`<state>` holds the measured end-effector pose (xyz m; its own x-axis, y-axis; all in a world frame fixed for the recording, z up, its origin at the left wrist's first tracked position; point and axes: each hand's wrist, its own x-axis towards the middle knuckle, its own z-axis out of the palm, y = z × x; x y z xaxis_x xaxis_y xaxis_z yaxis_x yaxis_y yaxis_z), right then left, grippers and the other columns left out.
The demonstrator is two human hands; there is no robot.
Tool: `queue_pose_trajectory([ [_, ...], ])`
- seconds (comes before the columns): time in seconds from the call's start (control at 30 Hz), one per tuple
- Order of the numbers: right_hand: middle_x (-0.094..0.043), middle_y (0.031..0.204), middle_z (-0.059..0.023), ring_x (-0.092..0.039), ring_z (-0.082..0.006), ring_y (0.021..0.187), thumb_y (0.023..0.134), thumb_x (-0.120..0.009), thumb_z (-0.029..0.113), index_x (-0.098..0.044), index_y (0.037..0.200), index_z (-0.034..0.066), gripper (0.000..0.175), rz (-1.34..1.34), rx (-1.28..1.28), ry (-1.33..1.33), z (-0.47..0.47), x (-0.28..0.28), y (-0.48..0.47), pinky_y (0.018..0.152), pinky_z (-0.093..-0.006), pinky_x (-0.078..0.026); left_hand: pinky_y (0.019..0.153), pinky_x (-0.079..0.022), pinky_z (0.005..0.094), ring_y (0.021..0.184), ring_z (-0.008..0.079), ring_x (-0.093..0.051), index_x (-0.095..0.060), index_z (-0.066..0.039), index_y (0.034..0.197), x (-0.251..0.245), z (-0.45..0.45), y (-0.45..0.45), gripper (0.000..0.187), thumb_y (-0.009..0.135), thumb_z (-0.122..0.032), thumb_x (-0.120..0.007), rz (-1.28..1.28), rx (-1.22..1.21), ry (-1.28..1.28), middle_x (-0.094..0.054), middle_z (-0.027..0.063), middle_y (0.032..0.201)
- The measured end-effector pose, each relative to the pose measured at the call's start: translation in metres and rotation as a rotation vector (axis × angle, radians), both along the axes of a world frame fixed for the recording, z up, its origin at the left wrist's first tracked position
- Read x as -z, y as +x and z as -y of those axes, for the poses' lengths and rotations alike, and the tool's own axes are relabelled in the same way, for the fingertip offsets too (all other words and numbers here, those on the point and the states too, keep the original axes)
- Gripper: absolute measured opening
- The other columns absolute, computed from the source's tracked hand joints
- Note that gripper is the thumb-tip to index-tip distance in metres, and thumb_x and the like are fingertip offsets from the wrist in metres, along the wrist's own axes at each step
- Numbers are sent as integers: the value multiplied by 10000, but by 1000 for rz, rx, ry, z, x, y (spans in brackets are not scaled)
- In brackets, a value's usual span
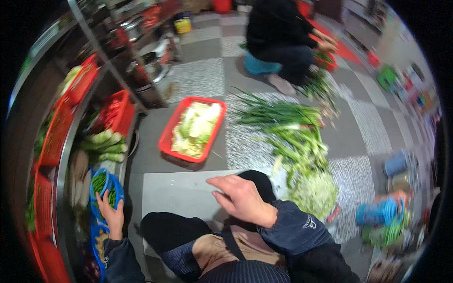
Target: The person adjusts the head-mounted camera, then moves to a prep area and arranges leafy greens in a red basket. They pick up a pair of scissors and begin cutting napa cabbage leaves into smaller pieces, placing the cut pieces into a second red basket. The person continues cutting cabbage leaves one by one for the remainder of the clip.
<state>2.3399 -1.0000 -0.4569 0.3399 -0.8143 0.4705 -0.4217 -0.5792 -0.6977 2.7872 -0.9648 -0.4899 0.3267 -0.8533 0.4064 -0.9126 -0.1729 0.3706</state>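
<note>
My left hand (pixel 112 214) is spread at the near side of a blue plastic basket (pixel 120 191) of chopped greens on the low shelf; whether it touches the rim I cannot tell. My right hand (pixel 244 198) hangs above my knee and the pale board (pixel 173 198), fingers loosely apart, holding nothing. Beyond the board, a red plastic basket (pixel 164 141) holds cut cabbage-like leaves (pixel 198 123). To its right lie long green onions (pixel 276 111), trimmed green stalks (pixel 300 145) and a heap of shredded pale vegetable (pixel 315 192).
A metal rack (pixel 65 141) with red baskets (pixel 53 141) stands along my left. A co-worker (pixel 279 35) sits ahead on a blue stool (pixel 260 65), hands over a red basket (pixel 325 63). On the right are a blue jug (pixel 378 212) and other containers.
</note>
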Motion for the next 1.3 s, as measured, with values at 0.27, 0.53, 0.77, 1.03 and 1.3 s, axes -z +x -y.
queue_pose_trajectory([
  [0.27, -688, 849, -113, -660, -234, 714, 783, -647, 52, -684, 1031, 100, 255, -269, 980, 412, -145, 70, -276, 648, -320, -509, 1092, -204, 432, 1363, 343, -235, -464, -71, 1320, -5, 64, -90, 515, 842, -150, -639, -56, 421, 31, -215, 173, 1491],
  [0.53, -662, 786, -76, -623, -113, 631, 866, -592, 65, -621, 1097, -16, 247, 276, 1526, 382, -287, 79, -436, 530, -212, -463, 1086, -219, 436, 1333, 358, -283, -491, -49, 1289, 22, 87, -122, 496, 827, -146, -642, 95, 472, 76, -283, 205, 1452],
  [0.77, -661, 730, -82, -629, -123, 555, 826, -588, 68, -637, 1067, -9, 258, 372, 1525, 778, -282, 194, -414, 455, -240, -464, 1083, -226, 433, 1324, 353, -293, -500, -45, 1275, 31, 88, -113, 480, 826, -139, -645, 59, 482, 89, -309, 208, 1425],
  [1.03, -666, 673, -129, -657, -243, 600, 763, -631, 218, -681, 996, 61, 285, -62, 697, 1140, -247, 310, -286, 624, -389, -514, 1076, -249, 438, 1315, 379, -310, -528, -46, 1220, 23, 74, -123, 470, 768, -77, -653, 124, 430, 87, -336, 231, 1403],
  [1.3, -658, 641, -119, -662, -220, 607, 724, -717, 232, -692, 973, 50, 309, -108, 489, 1012, -151, 330, -252, 623, -342, -514, 1018, -250, 533, 1287, 362, -322, -554, -130, 1175, 16, 72, -137, 533, 673, -175, -729, -28, 230, -8, -349, 177, 1365],
])
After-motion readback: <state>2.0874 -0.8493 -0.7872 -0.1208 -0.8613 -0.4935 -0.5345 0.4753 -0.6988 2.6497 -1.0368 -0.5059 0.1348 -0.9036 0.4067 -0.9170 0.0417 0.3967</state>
